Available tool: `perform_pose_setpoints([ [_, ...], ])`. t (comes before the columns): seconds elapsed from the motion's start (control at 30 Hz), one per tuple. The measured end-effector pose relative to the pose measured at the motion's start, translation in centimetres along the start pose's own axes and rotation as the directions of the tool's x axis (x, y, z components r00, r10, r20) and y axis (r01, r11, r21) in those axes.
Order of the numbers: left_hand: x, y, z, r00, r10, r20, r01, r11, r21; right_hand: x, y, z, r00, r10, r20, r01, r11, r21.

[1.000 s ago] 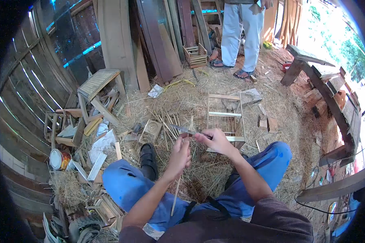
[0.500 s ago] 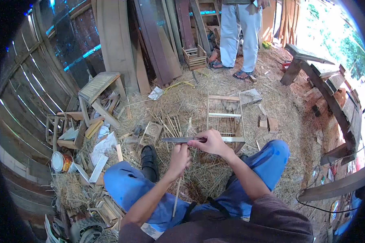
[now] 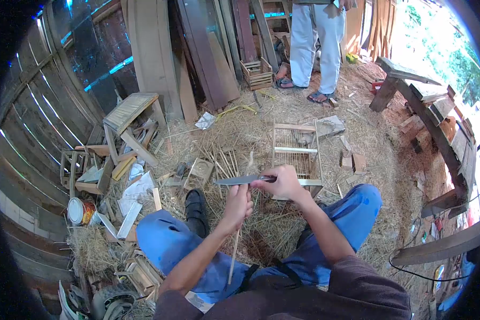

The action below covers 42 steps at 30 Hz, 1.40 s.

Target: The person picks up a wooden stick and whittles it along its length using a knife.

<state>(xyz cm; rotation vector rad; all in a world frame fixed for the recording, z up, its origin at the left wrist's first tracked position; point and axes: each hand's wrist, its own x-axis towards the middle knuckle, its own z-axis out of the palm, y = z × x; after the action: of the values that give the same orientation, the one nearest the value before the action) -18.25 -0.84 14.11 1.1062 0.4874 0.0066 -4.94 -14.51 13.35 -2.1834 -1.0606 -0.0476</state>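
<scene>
In my right hand is a knife, its blade pointing left and lying across the top of my left hand. My left hand is closed around a thin wooden stick, whose lower end hangs down toward my lap. The stick's upper end is hidden by the fingers and the blade. Beyond my hands, several similar sticks lie on the shavings. A slatted wooden frame rests on the ground just past my right hand.
A person stands at the back. A small wooden stool and a paint can are at left. A square wood block lies near my foot. Tall boards lean on the wall; a rough bench stands right.
My right hand has moved slightly right and up with the knife, whose blade now shows its broad side more. My left hand still grips the stick in nearly the same place.
</scene>
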Motion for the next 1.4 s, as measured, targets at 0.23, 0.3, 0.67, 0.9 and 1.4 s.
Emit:
perform_pose_setpoints([
  [0.23,0.4,0.0,-1.1,0.997,-0.059,0.040,0.060,0.997,-0.040,-0.2,-0.1,-0.3,1.000,0.005,-0.006,-0.006,0.996,-0.087],
  [0.3,-0.1,0.8,-1.2,0.999,-0.029,0.041,0.030,0.999,-0.014,-0.3,-1.2,-0.7,0.999,0.034,0.012,-0.033,0.997,-0.070],
  [0.67,1.3,-0.5,-0.1,0.999,-0.006,0.042,0.009,0.998,-0.063,0.0,-1.9,-1.1,0.985,0.085,0.148,-0.103,0.988,0.116],
  [0.9,-0.3,0.5,0.3,0.999,0.024,0.040,-0.026,0.998,0.050,-0.1,-1.2,-0.8,0.995,0.040,0.089,-0.042,0.999,0.021],
  [1.4,0.2,0.5,-1.0,1.000,0.007,-0.003,-0.007,1.000,0.013,0.1,-0.8,-0.9,0.982,0.066,0.177,-0.101,0.975,0.200],
])
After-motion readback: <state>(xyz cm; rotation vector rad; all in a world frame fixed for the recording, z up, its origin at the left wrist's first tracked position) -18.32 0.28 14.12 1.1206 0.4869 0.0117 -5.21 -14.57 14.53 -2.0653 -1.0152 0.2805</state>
